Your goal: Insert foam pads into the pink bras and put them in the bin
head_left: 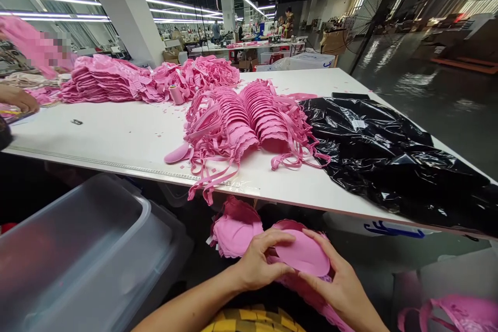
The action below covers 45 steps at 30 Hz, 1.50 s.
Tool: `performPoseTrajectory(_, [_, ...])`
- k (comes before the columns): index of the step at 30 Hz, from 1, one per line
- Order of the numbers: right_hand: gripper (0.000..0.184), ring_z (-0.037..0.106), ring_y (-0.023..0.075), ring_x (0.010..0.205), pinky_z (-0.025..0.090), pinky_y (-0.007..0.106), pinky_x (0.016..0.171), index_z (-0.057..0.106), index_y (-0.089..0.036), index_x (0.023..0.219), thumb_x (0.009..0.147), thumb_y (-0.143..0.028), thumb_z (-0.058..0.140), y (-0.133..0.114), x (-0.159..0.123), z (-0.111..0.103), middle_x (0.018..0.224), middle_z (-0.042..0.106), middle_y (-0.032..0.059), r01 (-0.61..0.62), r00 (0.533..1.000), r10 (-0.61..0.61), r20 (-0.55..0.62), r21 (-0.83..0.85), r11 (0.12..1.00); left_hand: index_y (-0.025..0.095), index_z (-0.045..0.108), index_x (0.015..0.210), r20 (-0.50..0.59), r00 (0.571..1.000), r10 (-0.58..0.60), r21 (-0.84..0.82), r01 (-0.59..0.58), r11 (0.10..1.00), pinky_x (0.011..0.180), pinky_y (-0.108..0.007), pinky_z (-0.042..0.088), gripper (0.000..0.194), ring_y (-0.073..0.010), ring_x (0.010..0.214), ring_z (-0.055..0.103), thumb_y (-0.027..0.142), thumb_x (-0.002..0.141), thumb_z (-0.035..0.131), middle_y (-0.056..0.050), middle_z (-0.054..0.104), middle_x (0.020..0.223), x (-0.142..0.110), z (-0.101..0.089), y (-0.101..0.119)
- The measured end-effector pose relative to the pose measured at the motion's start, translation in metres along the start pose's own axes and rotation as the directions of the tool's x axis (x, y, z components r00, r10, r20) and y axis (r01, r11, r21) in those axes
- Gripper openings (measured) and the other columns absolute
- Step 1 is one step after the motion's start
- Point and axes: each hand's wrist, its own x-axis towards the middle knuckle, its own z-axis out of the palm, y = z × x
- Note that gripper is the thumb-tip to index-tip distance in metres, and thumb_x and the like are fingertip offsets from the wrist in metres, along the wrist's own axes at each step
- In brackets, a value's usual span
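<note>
A smooth pink oval bra pad (302,251) is gripped at its edges by both hands, over one cup of a pink bra. My left hand (264,259) pinches the pad's left side between thumb and fingers. On the right side, my right hand (332,275) curls round the edge with thumb below and fingers above. The bra's other cup (237,228) hangs to the left, inner side showing, just below the table edge. Part of the bra drops beneath my hands. On the table ahead stands a nested row of pink bras (252,119), with a loose pad (177,154) at its left.
Pink bra pieces (112,80) and a thread spool (176,94) lie along the back of the white table (116,129). Black plastic (373,140) covers its right end. A clear bin (97,249) stands lower left. Another person's hand (17,98) is at far left.
</note>
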Motion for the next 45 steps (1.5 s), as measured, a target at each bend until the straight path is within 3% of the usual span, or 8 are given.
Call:
performPoseTrajectory(8, [0.051, 0.058, 0.0269, 0.108, 0.048, 0.037, 0.093, 0.058, -0.021, 0.116, 0.07, -0.041, 0.067, -0.011, 0.001, -0.003, 0.118, 0.062, 0.0097, 0.03, 1.0, -0.029, -0.01, 0.034, 0.999, 0.016, 0.071, 0.089, -0.054, 0.995, 0.086, 0.04, -0.084, 0.996, 0.072, -0.028, 0.05, 0.031, -0.0193, 0.08, 0.062, 0.032, 0.063, 0.078, -0.009, 0.068, 0.087, -0.001, 0.0, -0.004])
performPoseTrajectory(14, [0.038, 0.061, 0.0242, 0.099, 0.05, 0.033, 0.087, 0.06, -0.021, 0.107, 0.073, -0.037, 0.065, -0.017, -0.003, 0.004, 0.108, 0.065, 0.0077, -0.033, 0.998, 0.04, -0.053, 0.137, 0.99, 0.016, 0.07, 0.078, -0.111, 0.993, -0.033, 0.066, 0.04, 0.997, 0.07, -0.028, 0.048, 0.02, -0.0177, 0.073, 0.06, 0.029, 0.064, 0.076, -0.006, 0.067, 0.074, -0.004, 0.005, -0.004])
performPoseTrajectory(19, [0.042, 0.059, 0.0246, 0.097, 0.049, 0.033, 0.086, 0.056, -0.02, 0.108, 0.073, -0.039, 0.065, -0.019, 0.0, 0.002, 0.108, 0.062, 0.0076, -0.111, 0.994, 0.105, 0.036, 0.219, 0.969, 0.016, 0.059, 0.102, -0.078, 0.952, -0.295, -0.255, 0.267, 0.93, 0.072, -0.027, 0.05, 0.048, -0.0189, 0.085, 0.06, 0.022, 0.058, 0.078, -0.007, 0.064, 0.093, -0.002, 0.01, -0.002])
performPoseTrajectory(22, [0.047, 0.057, 0.0253, 0.103, 0.047, 0.036, 0.091, 0.053, -0.021, 0.114, 0.072, -0.037, 0.067, -0.014, 0.0, 0.003, 0.116, 0.058, 0.0082, -0.121, 0.992, 0.109, 0.058, 0.254, 0.96, 0.016, 0.053, 0.114, 0.007, 0.945, -0.328, -0.36, 0.309, 0.881, 0.085, -0.032, 0.048, 0.062, -0.0226, 0.1, 0.057, 0.018, 0.057, 0.078, -0.01, 0.06, 0.109, 0.001, 0.011, -0.001])
performPoseTrajectory(28, [0.054, 0.056, 0.0244, 0.108, 0.048, 0.035, 0.091, 0.048, -0.024, 0.122, 0.071, -0.028, 0.067, -0.012, 0.001, 0.006, 0.126, 0.052, 0.0081, -0.153, 0.988, 0.141, 0.061, 0.326, 0.933, 0.013, 0.055, 0.111, 0.075, 0.942, -0.328, -0.426, 0.327, 0.843, 0.084, -0.032, 0.049, 0.054, -0.0221, 0.099, 0.056, 0.024, 0.062, 0.076, -0.009, 0.058, 0.106, 0.003, 0.009, 0.003])
performPoseTrajectory(34, [0.056, 0.054, 0.026, 0.113, 0.048, 0.034, 0.093, 0.05, -0.022, 0.124, 0.072, -0.035, 0.066, -0.011, 0.003, 0.006, 0.128, 0.053, 0.01, -0.137, 0.99, 0.121, 0.076, 0.257, 0.957, 0.012, 0.056, 0.105, 0.109, 0.887, -0.448, -0.443, 0.447, 0.777, 0.059, -0.026, 0.052, 0.048, -0.0116, 0.063, 0.058, 0.041, 0.069, 0.07, -0.005, 0.059, 0.088, 0.005, 0.007, 0.007])
performPoseTrajectory(41, [0.058, 0.048, 0.0277, 0.12, 0.047, 0.036, 0.095, 0.049, -0.022, 0.127, 0.075, -0.044, 0.062, -0.007, 0.003, 0.007, 0.131, 0.052, 0.0095, -0.101, 0.994, 0.085, 0.074, 0.261, 0.96, 0.012, 0.056, 0.102, 0.025, 0.894, -0.446, -0.46, 0.407, 0.789, 0.057, -0.026, 0.053, 0.046, -0.0148, 0.072, 0.057, 0.034, 0.065, 0.072, -0.005, 0.057, 0.091, 0.006, 0.006, 0.006])
performPoseTrajectory(45, [0.052, 0.059, 0.0275, 0.104, 0.058, 0.033, 0.074, 0.054, -0.022, 0.122, 0.076, -0.046, 0.06, -0.016, 0.002, 0.012, 0.13, 0.052, 0.0108, -0.185, 0.983, 0.173, 0.066, 0.389, 0.903, 0.013, 0.059, 0.104, 0.048, 0.909, -0.414, -0.409, 0.396, 0.822, 0.06, -0.025, 0.052, 0.043, -0.0172, 0.078, 0.059, 0.023, 0.064, 0.071, -0.007, 0.059, 0.095, 0.005, 0.004, 0.003])
